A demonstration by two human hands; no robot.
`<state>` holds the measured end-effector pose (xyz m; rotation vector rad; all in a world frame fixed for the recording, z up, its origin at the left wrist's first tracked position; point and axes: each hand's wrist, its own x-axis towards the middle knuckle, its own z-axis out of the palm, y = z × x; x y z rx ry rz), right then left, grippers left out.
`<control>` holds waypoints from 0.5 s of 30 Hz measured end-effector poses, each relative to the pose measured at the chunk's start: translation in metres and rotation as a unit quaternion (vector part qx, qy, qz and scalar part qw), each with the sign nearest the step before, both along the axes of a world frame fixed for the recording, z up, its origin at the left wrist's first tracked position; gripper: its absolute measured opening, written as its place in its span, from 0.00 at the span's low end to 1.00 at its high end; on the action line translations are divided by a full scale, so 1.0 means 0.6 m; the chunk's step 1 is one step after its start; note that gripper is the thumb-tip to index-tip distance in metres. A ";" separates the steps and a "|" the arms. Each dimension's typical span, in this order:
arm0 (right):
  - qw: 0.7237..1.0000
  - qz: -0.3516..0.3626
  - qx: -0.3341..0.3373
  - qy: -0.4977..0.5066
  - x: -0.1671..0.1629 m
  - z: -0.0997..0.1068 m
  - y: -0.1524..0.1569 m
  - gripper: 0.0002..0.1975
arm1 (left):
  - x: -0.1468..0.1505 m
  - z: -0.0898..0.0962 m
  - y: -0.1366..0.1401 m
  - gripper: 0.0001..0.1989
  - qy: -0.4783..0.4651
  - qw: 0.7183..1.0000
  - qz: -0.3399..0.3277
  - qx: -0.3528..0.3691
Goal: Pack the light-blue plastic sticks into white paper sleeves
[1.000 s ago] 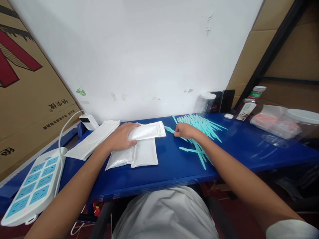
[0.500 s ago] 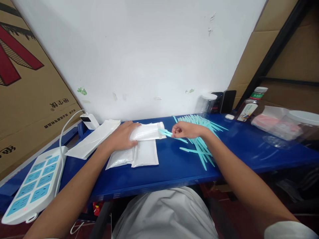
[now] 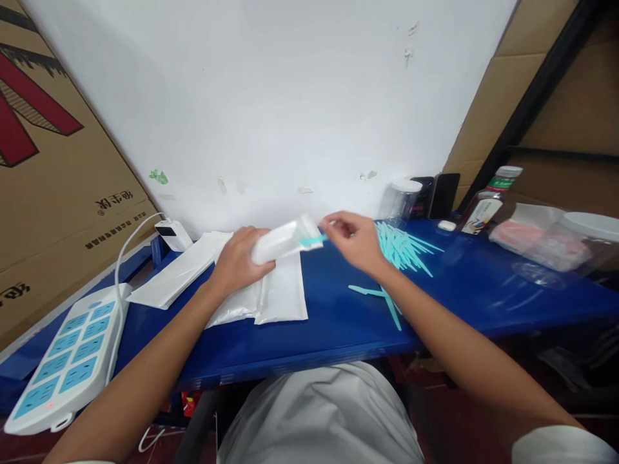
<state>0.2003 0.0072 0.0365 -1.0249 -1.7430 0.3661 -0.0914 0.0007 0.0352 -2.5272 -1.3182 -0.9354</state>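
My left hand is wrapped round a white pouch, lifted and tilted with its mouth to the right. In that mouth sit slim teal plastic razors, eyebrow-razor shaped, mostly inside, with their ends sticking out. The fingers of my right hand are curled in a pinch at these ends; blur hides the exact contact. Under the held pouch lie more white pouches, flat on the blue table. Beyond my right wrist is a pile of teal razors, and a few loose ones lie nearer me.
White flat packets lie left of the pouches, by a power strip and a white plugged-in device. At the back right stand a clear jar, phones, a bottle and a tub.
The pouch has been lifted and tilted up in my left hand. The razors have gone further into its mouth. My right hand has shifted slightly up, its fingers less tightly curled.
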 end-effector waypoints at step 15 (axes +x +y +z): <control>0.817 -0.142 -0.322 -0.456 0.095 -0.012 0.070 0.21 | -0.019 0.010 0.014 0.33 -0.174 0.980 0.094 0.015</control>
